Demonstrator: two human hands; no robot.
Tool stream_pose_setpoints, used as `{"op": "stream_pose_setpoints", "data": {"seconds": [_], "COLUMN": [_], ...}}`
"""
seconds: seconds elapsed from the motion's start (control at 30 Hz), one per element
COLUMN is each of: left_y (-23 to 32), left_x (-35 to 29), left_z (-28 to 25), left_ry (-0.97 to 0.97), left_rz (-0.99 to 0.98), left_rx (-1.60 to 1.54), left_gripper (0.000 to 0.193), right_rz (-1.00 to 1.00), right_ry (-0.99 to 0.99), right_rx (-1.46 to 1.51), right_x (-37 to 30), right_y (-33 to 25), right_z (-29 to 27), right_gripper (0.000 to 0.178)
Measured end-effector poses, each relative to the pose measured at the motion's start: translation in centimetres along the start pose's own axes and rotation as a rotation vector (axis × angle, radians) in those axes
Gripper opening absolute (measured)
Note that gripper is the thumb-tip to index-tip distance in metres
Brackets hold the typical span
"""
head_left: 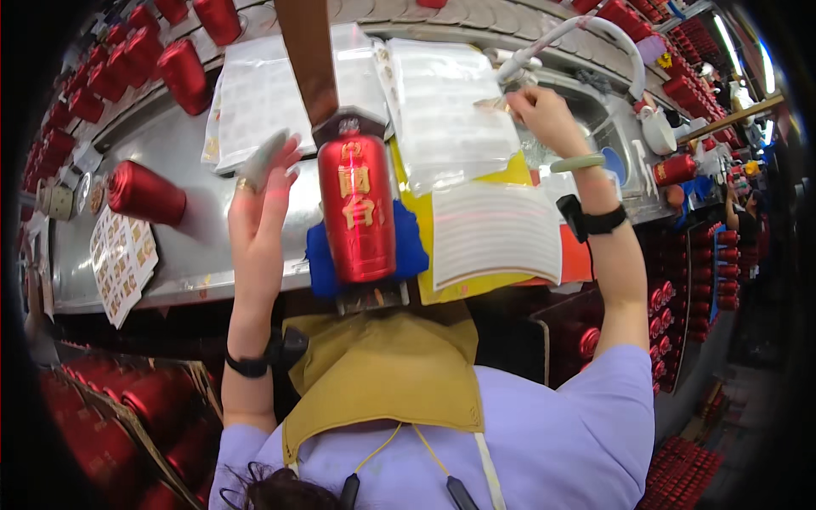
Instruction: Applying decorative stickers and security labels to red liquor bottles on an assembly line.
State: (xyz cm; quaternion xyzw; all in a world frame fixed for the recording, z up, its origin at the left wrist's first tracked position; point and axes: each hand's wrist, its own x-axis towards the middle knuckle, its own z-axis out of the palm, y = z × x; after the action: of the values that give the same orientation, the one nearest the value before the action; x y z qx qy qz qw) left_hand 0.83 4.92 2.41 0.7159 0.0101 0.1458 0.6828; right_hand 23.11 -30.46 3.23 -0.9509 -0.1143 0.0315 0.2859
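Note:
A glossy red bottle (360,221) with raised gold characters lies on a blue cloth (411,242) in front of me, its neck away from me. My left hand (259,191) is raised beside the bottle's left side, fingers stretched out; a grey covering or piece (265,160) shows along one finger. Farther off to the right, my right hand (546,119) pinches a small brownish flat piece (491,104) by the edge of white backing sheets (446,106) in clear plastic. What exactly that piece is, I cannot make out.
A printed sheet of small gold-brown decals (123,259) and a red bottle (146,193) lie on the metal counter at left. A striped white sheet (497,238) rests on a yellow folder (442,280). A curved white faucet (625,42) arches over a sink at right. Several red bottles surround the workplace.

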Motion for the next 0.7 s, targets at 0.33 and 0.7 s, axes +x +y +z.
{"op": "stream_pose_setpoints", "data": {"seconds": [0.33,0.7], "left_y": [3.1,-0.2], "left_x": [1.5,-4.9], "left_z": [2.4,-1.2], "left_ry": [-0.487,-0.201], "left_rz": [-0.311,-0.415], "left_rx": [-0.571,-0.08], "left_gripper": [0.069,0.027], "right_rz": [-0.422,-0.07], "right_ry": [-0.43,-0.365], "right_rx": [0.568,0.542], "right_x": [-9.4,-16.8], "right_y": [-17.1,-11.7], "right_z": [-1.1,7.4], "right_gripper": [0.03,0.019]}}
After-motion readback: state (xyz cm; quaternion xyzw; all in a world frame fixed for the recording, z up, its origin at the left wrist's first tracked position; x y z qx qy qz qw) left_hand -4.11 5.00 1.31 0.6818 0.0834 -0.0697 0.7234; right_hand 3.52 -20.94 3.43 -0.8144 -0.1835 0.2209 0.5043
